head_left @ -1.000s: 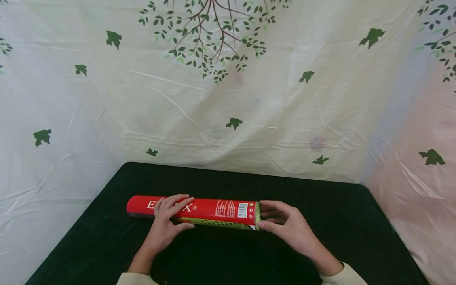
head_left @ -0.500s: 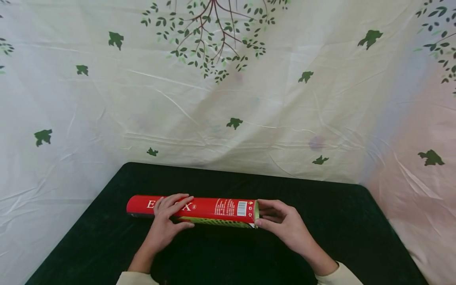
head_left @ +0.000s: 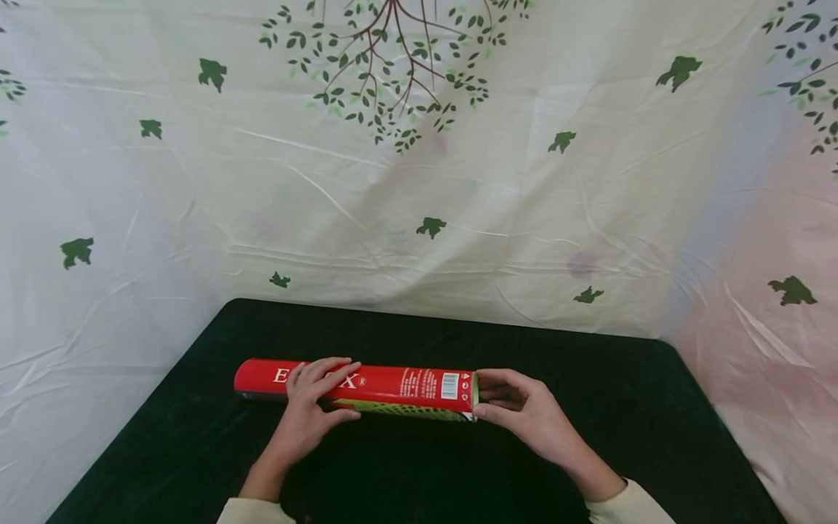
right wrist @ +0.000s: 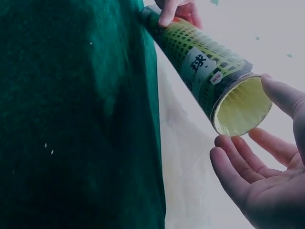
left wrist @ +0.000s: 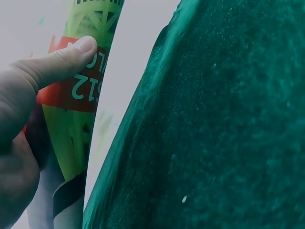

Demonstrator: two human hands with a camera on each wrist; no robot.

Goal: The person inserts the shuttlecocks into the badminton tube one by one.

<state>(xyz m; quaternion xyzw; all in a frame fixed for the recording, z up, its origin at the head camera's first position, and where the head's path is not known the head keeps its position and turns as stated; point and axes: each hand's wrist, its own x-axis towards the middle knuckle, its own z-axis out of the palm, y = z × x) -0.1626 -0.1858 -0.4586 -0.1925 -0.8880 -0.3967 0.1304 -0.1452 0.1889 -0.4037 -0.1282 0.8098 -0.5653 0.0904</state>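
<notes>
A red and green shuttlecock tube [head_left: 406, 386] lies lengthwise over the dark green table. My left hand [head_left: 310, 407] holds it left of the middle, fingers over the top and thumb along the near side. In the left wrist view the thumb [left wrist: 71, 59] rests on the printed band. My right hand [head_left: 533, 418] is at the tube's right end, thumb and fingers spread and touching or very near the rim. The right wrist view shows that end uncovered, with a pale yellow-green, ribbed lining like a shuttlecock skirt [right wrist: 243, 107] inside. Its depth is hidden.
The dark green cloth-covered table [head_left: 419, 473] has rounded far corners. A pale curtain [head_left: 497, 182] printed with leaves and birds hangs behind it and on both sides.
A frilly green edge that stuck out of the tube's right end a second ago now sits about level with the rim. The tube shifted slightly left, then back right, with both hands.
</notes>
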